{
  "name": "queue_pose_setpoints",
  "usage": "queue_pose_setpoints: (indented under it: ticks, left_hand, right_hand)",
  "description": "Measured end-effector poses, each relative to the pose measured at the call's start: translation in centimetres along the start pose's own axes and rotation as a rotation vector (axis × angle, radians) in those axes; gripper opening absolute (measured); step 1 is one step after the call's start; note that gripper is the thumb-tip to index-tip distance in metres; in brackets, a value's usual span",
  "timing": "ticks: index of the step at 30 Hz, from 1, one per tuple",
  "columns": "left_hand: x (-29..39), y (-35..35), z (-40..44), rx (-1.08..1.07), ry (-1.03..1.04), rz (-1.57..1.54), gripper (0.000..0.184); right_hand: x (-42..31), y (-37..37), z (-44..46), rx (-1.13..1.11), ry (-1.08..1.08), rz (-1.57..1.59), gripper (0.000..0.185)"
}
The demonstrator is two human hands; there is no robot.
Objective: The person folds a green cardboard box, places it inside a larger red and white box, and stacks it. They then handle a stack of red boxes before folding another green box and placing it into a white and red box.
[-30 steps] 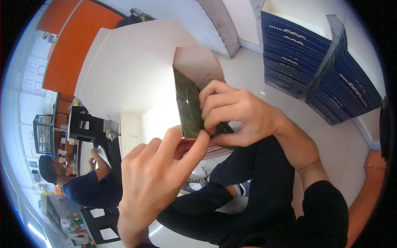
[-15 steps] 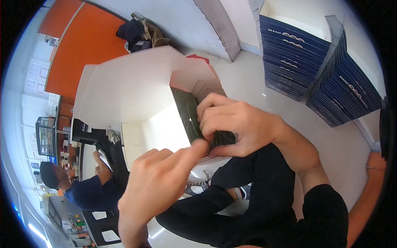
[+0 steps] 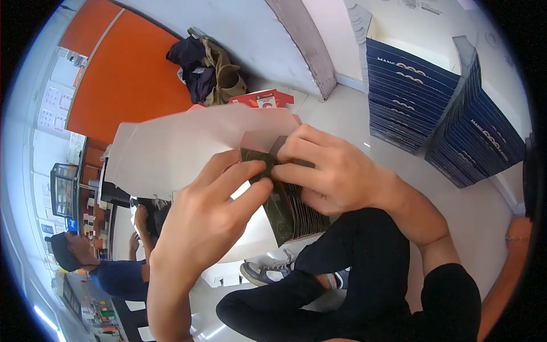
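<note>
A large sheet of pale card (image 3: 171, 145) stands tilted in front of me, its upper part bent over. Beside it is a stack of folded dark green card pieces (image 3: 280, 219), with many layered edges showing. My left hand (image 3: 213, 205) pinches the dark green card at the top of the stack, between thumb and fingers. Close against it, my right hand (image 3: 330, 171) grips the same card with bent fingers. The fingertips of both hands nearly meet, and what lies under them is partly hidden.
Two tall stacks of navy printed card (image 3: 410, 94) stand at the upper right. Bags and cloth (image 3: 213, 71) lie by the wall near a red printed sheet (image 3: 262, 100). A co-worker in a cap (image 3: 65, 251) works at the left. My crossed legs are below.
The large pale sheet has swung down and folded over toward me. Both hands have moved up to the top end of the green card, and more of the stack's layers show.
</note>
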State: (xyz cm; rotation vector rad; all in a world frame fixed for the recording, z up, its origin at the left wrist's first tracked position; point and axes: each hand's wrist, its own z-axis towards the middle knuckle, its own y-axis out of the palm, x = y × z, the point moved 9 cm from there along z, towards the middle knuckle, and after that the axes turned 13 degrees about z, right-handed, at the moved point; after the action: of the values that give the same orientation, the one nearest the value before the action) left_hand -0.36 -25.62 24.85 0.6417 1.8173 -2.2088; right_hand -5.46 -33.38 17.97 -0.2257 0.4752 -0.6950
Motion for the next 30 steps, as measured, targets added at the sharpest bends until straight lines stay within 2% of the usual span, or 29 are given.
queue_pose_setpoints:
  ticks: [5,7,10,16,20,23,25,30]
  left_hand:
    - [-0.4,-0.1,-0.7,-0.040,-0.075,-0.043,0.025]
    - [-0.5,-0.1,-0.9,-0.031,-0.081,-0.058,0.025]
    - [-0.7,-0.1,-1.0,-0.026,-0.091,-0.068,0.026]
    - [-0.9,-0.5,-2.3,0.047,-0.039,-0.071,0.027]
    - [-0.9,-0.4,-3.0,0.062,-0.048,-0.058,0.029]
    - [-1.2,-0.3,-3.5,0.044,-0.050,-0.036,0.029]
    - [-1.3,-0.4,-3.8,0.040,-0.058,-0.036,0.029]
    - [-1.2,-0.3,-3.6,-0.017,-0.089,-0.079,0.027]
  right_hand:
    - [0.1,0.8,0.0,-0.077,-0.022,-0.104,0.028]
    - [-0.1,1.9,0.1,-0.222,-0.036,-0.300,0.024]
    - [0.1,2.2,0.4,-0.253,-0.064,-0.360,0.022]
    - [0.4,2.3,0.8,-0.319,-0.096,-0.124,0.029]
    - [0.3,3.1,1.3,-0.305,-0.145,-0.088,0.024]
    - [-0.1,3.7,2.1,-0.350,-0.184,-0.105,0.020]
    - [0.4,4.8,2.2,-0.512,-0.117,-0.152,0.019]
    - [-0.7,4.8,2.1,-0.473,-0.118,-0.274,0.018]
